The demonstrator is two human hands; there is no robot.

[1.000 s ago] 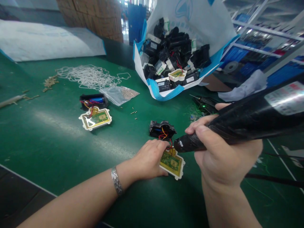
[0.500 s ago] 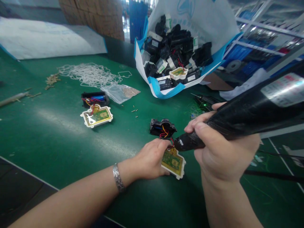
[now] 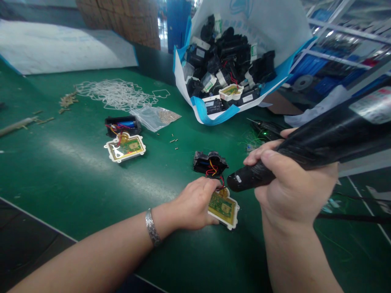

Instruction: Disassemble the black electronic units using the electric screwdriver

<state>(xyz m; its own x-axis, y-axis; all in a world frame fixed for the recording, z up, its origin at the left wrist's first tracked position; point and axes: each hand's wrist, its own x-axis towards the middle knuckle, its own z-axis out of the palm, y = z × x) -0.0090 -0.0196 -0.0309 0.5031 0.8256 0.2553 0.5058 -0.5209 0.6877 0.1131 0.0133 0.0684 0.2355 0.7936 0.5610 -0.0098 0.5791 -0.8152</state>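
My left hand (image 3: 195, 203) is closed on the left part of a circuit board in a white-rimmed housing (image 3: 224, 206), tilted above the table. Red, yellow and black wires run from this board to an open black case (image 3: 210, 162) just behind it. In my right hand (image 3: 293, 183) is a large black handheld tool with a tapered nose (image 3: 317, 140), gripped around its narrow part. The tool's rounded tip points left, close to the board's upper edge and wires. Whether it touches them I cannot tell. My left fingers are partly hidden beneath the housing.
On the green table (image 3: 76, 183), a second board (image 3: 130, 145) lies wired to a black case (image 3: 124, 125). Behind are white gaskets (image 3: 113, 94), a plastic bag of small parts (image 3: 157, 118) and loose pins (image 3: 173, 141). A white-and-blue bag (image 3: 215, 119) holds several black units.
The black tool and my right hand have shifted slightly to the right, drawing the tip a little away from the wires. My left hand keeps its hold on the board.
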